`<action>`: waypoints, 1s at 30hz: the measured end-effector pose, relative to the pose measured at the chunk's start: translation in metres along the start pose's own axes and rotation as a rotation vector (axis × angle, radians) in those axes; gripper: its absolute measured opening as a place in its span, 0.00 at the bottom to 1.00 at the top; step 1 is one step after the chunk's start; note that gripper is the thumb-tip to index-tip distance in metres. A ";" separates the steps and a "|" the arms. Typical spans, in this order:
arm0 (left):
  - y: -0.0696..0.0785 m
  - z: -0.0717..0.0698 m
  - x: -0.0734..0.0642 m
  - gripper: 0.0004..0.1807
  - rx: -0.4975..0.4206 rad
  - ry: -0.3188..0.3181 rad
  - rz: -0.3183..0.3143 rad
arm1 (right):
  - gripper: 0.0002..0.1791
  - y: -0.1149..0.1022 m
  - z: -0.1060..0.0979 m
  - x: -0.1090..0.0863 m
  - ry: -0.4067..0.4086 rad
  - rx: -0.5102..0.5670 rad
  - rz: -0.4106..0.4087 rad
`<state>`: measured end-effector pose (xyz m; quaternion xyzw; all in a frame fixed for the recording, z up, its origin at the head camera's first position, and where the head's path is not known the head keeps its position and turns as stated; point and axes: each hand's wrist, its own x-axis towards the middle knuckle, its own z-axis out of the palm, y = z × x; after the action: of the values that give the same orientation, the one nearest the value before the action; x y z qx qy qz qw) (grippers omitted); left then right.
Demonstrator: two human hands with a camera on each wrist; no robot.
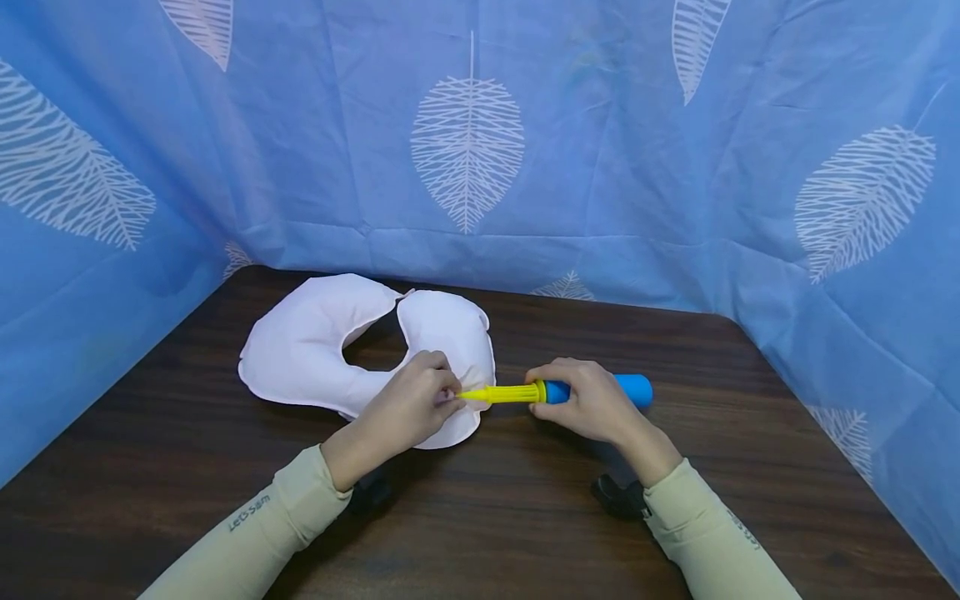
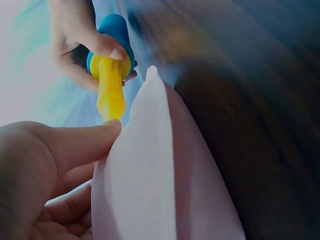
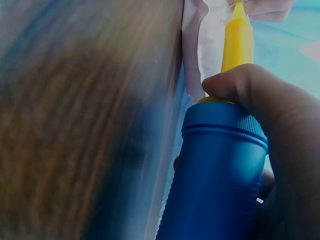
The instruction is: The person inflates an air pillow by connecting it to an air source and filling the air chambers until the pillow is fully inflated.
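A pale pink inflatable neck pillow (image 1: pixel 300 350), puffed out, lies on the table at left centre. My left hand (image 1: pixel 411 400) is over its right lobe and pinches the pillow's valve, which the fingers mostly hide. My right hand (image 1: pixel 592 400) grips a blue hand pump (image 1: pixel 636 389) round its front end, thumb near the yellow collar. The pump's yellow nozzle (image 1: pixel 510 395) points left, its narrow tip at the left fingertips. In the left wrist view the left thumb covers the tip of the nozzle (image 2: pixel 111 90). Whether it sits inside the valve cannot be seen clearly.
A dark wood-grain table (image 1: pixel 525 517) carries everything. Blue curtains (image 1: pixel 600 167) with white leaf prints hang behind it and along both sides. Black wrist straps (image 1: pixel 618 497) show under the forearms.
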<state>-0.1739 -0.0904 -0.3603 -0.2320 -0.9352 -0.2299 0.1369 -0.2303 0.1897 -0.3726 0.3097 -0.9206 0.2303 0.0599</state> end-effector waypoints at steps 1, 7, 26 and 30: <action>0.000 0.000 0.000 0.11 -0.002 -0.002 -0.007 | 0.20 0.000 0.000 0.000 -0.001 0.001 -0.001; 0.001 -0.001 0.000 0.08 -0.020 -0.018 -0.035 | 0.20 0.000 0.000 0.003 -0.008 0.018 -0.018; -0.003 0.006 -0.003 0.08 -0.122 -0.033 -0.078 | 0.20 0.007 -0.003 0.007 -0.094 0.069 0.007; -0.008 0.006 -0.005 0.05 -0.098 -0.028 -0.033 | 0.20 0.012 -0.003 0.006 -0.102 0.077 -0.002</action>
<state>-0.1747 -0.0950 -0.3700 -0.2262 -0.9284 -0.2743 0.1084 -0.2428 0.1960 -0.3729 0.3240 -0.9125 0.2496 0.0011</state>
